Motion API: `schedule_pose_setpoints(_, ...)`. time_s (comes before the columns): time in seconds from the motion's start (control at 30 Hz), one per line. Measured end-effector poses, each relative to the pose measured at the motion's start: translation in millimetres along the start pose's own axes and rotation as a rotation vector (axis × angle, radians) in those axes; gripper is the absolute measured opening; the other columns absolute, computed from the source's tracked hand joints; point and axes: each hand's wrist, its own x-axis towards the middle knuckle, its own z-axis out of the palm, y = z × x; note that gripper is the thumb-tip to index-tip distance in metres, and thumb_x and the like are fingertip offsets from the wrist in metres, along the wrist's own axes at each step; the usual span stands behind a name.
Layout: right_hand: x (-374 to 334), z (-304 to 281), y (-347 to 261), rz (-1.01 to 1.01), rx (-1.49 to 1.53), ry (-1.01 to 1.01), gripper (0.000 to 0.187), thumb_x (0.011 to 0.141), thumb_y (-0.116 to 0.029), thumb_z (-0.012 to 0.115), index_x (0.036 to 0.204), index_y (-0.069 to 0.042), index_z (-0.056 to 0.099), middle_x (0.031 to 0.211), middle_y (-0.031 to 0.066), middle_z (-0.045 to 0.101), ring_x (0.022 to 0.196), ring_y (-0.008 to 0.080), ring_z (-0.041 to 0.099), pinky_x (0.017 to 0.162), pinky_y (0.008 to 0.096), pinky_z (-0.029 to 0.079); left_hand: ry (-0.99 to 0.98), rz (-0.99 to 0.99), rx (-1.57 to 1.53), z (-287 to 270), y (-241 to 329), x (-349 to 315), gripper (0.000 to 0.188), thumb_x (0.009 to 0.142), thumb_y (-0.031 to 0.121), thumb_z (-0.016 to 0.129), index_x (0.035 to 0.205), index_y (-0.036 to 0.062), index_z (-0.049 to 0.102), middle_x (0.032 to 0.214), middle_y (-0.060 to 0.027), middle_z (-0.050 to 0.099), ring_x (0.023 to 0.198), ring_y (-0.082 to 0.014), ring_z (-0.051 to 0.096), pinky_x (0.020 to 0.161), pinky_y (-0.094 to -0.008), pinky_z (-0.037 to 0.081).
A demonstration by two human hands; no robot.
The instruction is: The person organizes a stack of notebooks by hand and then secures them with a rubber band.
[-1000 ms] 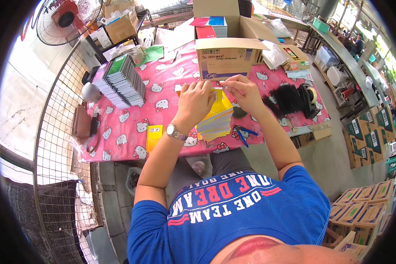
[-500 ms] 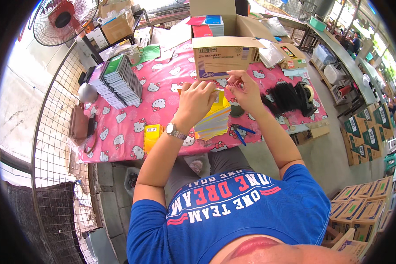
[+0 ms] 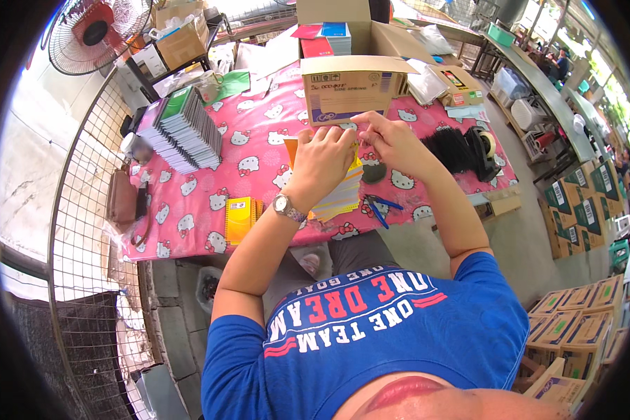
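A tall stack of yellow-covered notebooks (image 3: 337, 201) stands in front of me on the table. My left hand (image 3: 322, 162), with a watch on its wrist, is curled over a yellow spiral notebook (image 3: 290, 149) at the top; mostly the hand hides it. Close by on the right, my right hand (image 3: 392, 145) has its fingers drawn together at the notebook's far edge. Whatever those fingertips grip is too small to make out. Blue-handled pliers (image 3: 383, 208) lie right of the stack. More yellow spiral notebooks (image 3: 241, 220) rest near the front edge, left of my left forearm.
Behind my hands stands an open cardboard box (image 3: 357, 91) with notebooks inside. A big stack of notebooks (image 3: 185, 133) is at the left on the pink tablecloth (image 3: 252, 164). Black wire-like strands (image 3: 449, 150) and a tape dispenser (image 3: 484, 152) lie right. A fan (image 3: 98, 33) stands far left.
My left hand has shifted slightly right over the notebook, covering more of its cover. The right hand's index finger has moved nearer to the left hand. The whole view has shifted a little.
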Motion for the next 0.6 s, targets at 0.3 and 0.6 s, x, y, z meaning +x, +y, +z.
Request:
schedule_pose_setpoints(0.3, -8, 68, 190, 0.555, -0.294, 0.074, 0.051, 0.091, -0.039, 0.059, 0.125, -0.002, 0.053, 0.095, 0.0202, 0.068, 0.085, 0.0364, 0.068, 0.076, 0.0456, 0.054, -0.012, 0.022, -0.134, 0, -1, 2, 0.017, 0.094, 0.025, 0.055, 0.105, 0.0116, 0.056, 0.096, -0.0065, 0.066, 0.099, -0.0247, 0.062, 0.093, -0.0447, 0.038)
schedule_pose_setpoints(0.6, -14, 83, 214, 0.502, 0.45, -0.16, 0.051, 0.084, -0.042, 0.063, 0.124, -0.009, 0.059, 0.117, 0.0141, 0.064, 0.106, 0.0249, 0.063, 0.092, 0.0409, 0.05, 0.184, -0.114, 0.127, 2, -17, -18, 0.026, 0.087, 0.035, 0.066, 0.095, 0.0111, 0.062, 0.101, -0.0063, 0.064, 0.108, -0.0304, 0.055, 0.097, -0.0478, 0.037)
